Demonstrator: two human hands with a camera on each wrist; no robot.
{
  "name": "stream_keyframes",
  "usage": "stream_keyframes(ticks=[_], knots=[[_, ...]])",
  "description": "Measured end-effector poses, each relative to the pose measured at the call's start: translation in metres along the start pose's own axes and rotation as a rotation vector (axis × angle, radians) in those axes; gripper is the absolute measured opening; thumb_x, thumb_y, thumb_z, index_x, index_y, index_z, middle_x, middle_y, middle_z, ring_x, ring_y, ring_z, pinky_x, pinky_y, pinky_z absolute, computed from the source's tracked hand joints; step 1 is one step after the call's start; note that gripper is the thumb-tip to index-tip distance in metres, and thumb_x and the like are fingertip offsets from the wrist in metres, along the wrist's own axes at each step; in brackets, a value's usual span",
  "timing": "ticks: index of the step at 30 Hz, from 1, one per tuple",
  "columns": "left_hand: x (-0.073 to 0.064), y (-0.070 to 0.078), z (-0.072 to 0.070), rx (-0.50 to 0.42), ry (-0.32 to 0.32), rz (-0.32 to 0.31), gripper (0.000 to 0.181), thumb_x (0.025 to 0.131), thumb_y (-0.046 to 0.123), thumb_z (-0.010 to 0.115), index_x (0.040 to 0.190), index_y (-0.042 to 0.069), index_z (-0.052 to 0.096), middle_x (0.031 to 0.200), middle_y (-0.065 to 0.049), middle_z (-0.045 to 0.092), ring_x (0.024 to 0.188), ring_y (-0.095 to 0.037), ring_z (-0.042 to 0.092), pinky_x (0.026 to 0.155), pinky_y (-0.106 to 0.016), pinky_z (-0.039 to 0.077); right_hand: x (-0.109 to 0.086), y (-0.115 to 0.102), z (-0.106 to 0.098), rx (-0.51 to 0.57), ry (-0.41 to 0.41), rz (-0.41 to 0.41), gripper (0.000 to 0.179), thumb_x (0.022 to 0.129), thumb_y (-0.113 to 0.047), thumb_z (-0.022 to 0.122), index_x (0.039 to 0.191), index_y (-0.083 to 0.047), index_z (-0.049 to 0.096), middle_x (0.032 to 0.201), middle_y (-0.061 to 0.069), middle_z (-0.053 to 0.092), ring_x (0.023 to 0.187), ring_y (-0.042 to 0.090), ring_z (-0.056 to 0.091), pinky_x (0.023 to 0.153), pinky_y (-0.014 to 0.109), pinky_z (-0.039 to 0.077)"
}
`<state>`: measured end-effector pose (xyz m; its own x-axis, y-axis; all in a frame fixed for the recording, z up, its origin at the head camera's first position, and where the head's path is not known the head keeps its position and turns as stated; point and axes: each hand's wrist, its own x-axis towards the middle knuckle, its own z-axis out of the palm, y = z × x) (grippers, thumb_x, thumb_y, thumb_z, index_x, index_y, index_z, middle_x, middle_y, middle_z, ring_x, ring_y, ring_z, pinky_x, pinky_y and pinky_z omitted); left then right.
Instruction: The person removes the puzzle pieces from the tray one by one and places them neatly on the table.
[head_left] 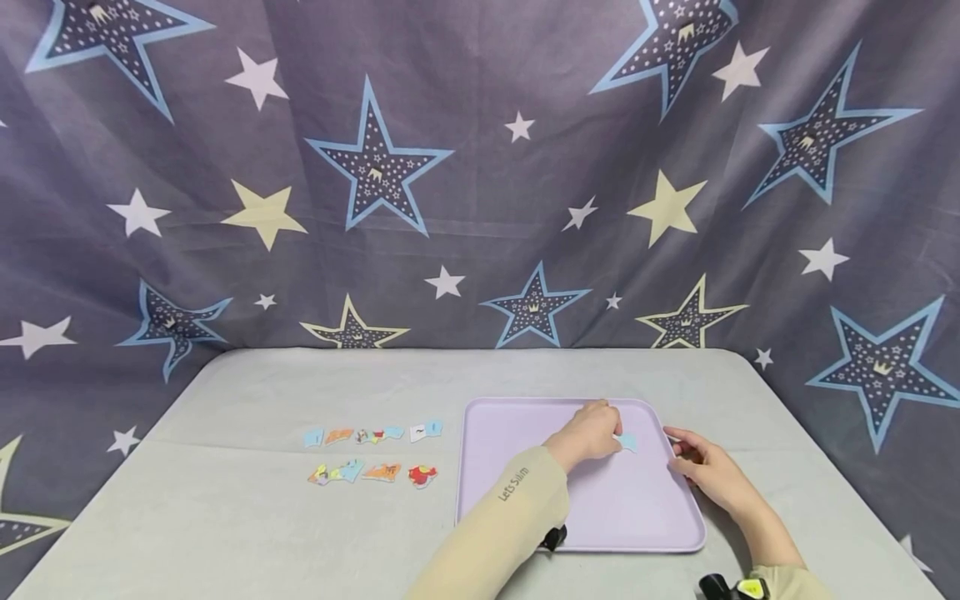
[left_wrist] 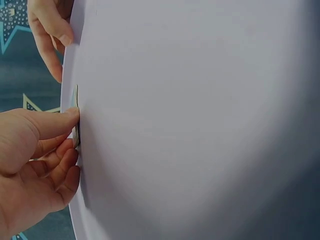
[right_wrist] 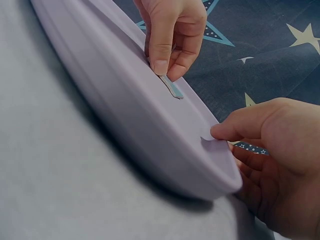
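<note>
My left hand [head_left: 592, 429] reaches over the lilac tray [head_left: 600, 517] and pinches a small flat light-blue puzzle piece [head_left: 627, 442] between thumb and fingers. In the left wrist view the piece [left_wrist: 76, 135] shows edge-on, just at the tray's surface; whether it touches cannot be told. At the tray's right side my right hand [head_left: 708, 471] grips the rim. Its thumb lies over the rim in the right wrist view, with the other fingers [right_wrist: 250, 162] curled along the outside, partly hidden.
Left of the tray, several colourful puzzle pieces lie in two rows on the grey table [head_left: 225, 517]. A red piece [head_left: 422, 476] ends the near row, and a white-and-blue one [head_left: 426, 430] the far row. A star-patterned curtain [head_left: 465, 208] hangs behind the table.
</note>
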<state>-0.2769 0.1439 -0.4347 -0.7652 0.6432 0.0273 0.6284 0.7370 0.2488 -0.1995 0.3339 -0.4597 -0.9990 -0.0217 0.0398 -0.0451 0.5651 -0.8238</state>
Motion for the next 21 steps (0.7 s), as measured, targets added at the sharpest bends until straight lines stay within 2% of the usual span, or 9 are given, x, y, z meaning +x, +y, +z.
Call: stream_keyframes(ticks=[12,17,21], knots=[[-0.0015,-0.0010,0.0017,-0.065,-0.052,-0.043,0.019,0.079,0.024,0.068,0.095,0.015,0.068,0.094,0.007,0.061,0.093,-0.008,0.050,0.083,-0.021,0.039,-0.0024,-0.0019,0.0015,-0.005,-0.003,0.017,0.049,0.082,-0.004,0.058,0.128,0.008,0.043,0.095,0.011,0.050,0.063,0.003,0.043,0.052,0.021,0.041],[-0.0022,-0.0023,-0.0008,-0.084,-0.048,-0.063,0.020,0.082,0.020,0.064,0.100,0.013,0.066,0.097,0.005,0.061,0.095,-0.009,0.052,0.085,-0.021,0.040,-0.0018,-0.0031,0.0007,-0.012,0.004,0.014,0.049,0.082,-0.003,0.058,0.127,0.008,0.043,0.095,0.011,0.050,0.062,0.003,0.043,0.052,0.021,0.041],[-0.0038,-0.0023,-0.0031,-0.071,-0.048,-0.062,0.025,0.078,0.031,0.069,0.096,0.015,0.065,0.091,0.006,0.058,0.091,-0.009,0.051,0.083,-0.020,0.039,-0.0013,-0.0027,-0.0002,-0.017,-0.008,0.026,0.050,0.082,-0.004,0.058,0.129,0.008,0.042,0.096,0.011,0.050,0.063,0.003,0.043,0.052,0.021,0.041]])
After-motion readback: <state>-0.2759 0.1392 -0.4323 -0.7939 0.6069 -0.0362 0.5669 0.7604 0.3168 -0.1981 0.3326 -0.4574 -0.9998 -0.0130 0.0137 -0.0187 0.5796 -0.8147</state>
